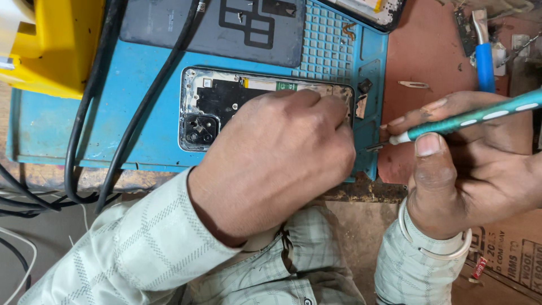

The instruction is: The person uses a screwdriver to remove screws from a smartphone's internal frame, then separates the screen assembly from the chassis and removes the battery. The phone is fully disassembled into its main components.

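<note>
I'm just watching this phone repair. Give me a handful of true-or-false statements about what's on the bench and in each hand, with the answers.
1. The opened phone lies on a blue work mat. True.
2. The right hand holds a red hammer. False: it holds a teal screwdriver with white marks.
3. The left hand rests on the phone, covering part of it. True.
4. The phone's camera block faces up at its left end. True.
5. White cables cross the mat. False: the cables crossing it are black.
6. Both forearms are bare. False: both wear pale checked sleeves.
</note>
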